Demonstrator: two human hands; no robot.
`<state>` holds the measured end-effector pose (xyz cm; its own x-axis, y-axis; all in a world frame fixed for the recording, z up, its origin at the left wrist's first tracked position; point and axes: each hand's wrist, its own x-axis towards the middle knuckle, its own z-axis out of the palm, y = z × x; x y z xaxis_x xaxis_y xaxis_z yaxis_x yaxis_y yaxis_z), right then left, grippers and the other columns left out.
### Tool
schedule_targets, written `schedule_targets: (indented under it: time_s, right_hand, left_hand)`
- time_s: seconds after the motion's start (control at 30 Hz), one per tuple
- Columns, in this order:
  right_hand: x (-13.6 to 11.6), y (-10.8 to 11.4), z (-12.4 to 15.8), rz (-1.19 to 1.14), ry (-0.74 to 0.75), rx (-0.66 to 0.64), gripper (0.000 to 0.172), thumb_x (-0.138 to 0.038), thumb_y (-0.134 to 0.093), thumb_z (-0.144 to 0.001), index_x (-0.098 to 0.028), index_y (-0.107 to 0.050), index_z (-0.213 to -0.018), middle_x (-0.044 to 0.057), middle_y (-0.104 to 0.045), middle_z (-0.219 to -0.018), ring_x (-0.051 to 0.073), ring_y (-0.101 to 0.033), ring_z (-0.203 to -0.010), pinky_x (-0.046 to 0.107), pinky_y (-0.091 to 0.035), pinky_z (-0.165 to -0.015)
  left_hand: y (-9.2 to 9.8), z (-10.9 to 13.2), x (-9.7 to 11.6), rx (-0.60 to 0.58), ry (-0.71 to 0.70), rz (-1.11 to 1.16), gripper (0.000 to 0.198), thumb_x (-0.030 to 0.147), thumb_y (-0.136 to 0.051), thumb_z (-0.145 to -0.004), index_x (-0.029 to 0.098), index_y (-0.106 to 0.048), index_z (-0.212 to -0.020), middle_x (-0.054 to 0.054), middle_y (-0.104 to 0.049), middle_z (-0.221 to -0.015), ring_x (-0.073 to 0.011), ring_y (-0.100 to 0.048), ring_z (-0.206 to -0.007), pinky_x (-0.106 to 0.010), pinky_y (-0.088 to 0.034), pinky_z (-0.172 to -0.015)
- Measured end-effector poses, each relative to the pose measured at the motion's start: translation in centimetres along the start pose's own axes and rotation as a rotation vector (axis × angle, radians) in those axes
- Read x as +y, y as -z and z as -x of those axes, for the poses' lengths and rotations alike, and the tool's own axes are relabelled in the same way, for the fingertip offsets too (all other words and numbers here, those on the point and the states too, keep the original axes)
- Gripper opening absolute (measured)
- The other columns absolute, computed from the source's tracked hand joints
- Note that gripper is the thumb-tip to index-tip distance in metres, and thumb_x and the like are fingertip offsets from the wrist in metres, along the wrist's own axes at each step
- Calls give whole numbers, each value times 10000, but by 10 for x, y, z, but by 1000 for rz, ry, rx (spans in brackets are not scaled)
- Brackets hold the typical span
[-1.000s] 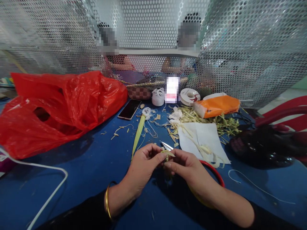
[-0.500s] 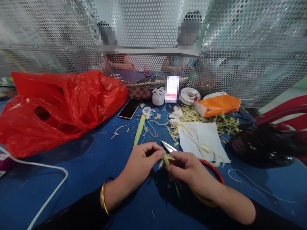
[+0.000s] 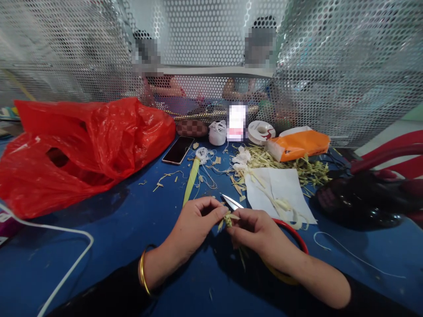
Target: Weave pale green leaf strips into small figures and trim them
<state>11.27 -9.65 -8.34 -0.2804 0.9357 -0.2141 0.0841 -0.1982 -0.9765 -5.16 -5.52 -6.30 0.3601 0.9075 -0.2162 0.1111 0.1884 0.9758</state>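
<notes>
Between my two hands is a small woven piece of pale green plant strips [image 3: 228, 220], with loose strip ends sticking out below. My left hand [image 3: 201, 224] is closed, thumb and forefinger pinching its left side. My right hand [image 3: 259, 233] grips the same piece from the right, thumb and fingers pressed together. Partly under my right hand and forearm lies a pair of scissors [image 3: 232, 201], its blades pointing away to the left and its red handle showing. A long flat green strip [image 3: 191, 181] lies beyond my left hand, beside tangled white thread [image 3: 204, 155].
A red plastic bag [image 3: 89, 149] fills the left. Behind stand a phone [image 3: 178, 150], a thread roll [image 3: 217, 133], a ribbon spool [image 3: 261, 132] and an orange packet [image 3: 299, 145]. White paper [image 3: 277, 189] and plant strips [image 3: 310, 171] lie right, near a black object [image 3: 360, 200]. People sit beyond the perforated screen.
Hardly anything differs. Both hands keep their pinch on the woven piece, and the loose ends under my right hand have shifted slightly.
</notes>
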Motion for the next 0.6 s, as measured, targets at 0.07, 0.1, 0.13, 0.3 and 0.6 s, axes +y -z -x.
schedule_targets:
  time_s: [0.07, 0.1, 0.13, 0.3, 0.6]
  right_hand:
    - [-1, -1, -1, -31, -2, 21, 107, -247, -625, -792, -176, -571, -733, -40, -546, -612, 83, -455, -545, 232, -346, -531]
    - [-1, -1, -1, -46, -7, 30, 109, -252, -632, -784, -175, -570, -736, -39, -551, -615, 85, -467, -548, 233, -356, -537]
    - [-1, -1, -1, -57, -14, 39, 113, -256, -638, -776, -175, -569, -737, -40, -552, -611, 86, -473, -545, 234, -361, -536]
    - [0, 0, -2, -79, -16, 71, 131, -282, -641, -773, -176, -572, -737, -42, -546, -608, 86, -472, -537, 234, -369, -536]
    - [-7, 7, -2, -73, -41, 7, 137, -290, -656, -749, -169, -600, -714, -34, -566, -587, 92, -507, -532, 236, -388, -543]
  left_hand:
    - [0, -1, 0, 37, 41, 40, 195, 330, -658, -770, 152, -644, -692, 23, -574, -634, -91, -460, -597, -233, -364, -600]
    - [0, -1, 0, 58, 58, 61, 207, 346, -659, -769, 153, -643, -697, 29, -562, -617, -87, -445, -580, -230, -354, -585]
    - [1, -2, 0, 73, 70, 78, 222, 365, -659, -769, 154, -644, -705, 33, -551, -603, -85, -432, -566, -229, -344, -573]
    - [0, -1, 1, -4, 75, 91, 235, 382, -703, -725, 154, -650, -697, 25, -571, -621, -95, -460, -592, -231, -359, -591]
    - [4, -1, 3, 6, 152, 129, 191, 296, -760, -632, 150, -642, -598, 27, -568, -568, -91, -477, -562, -231, -380, -596]
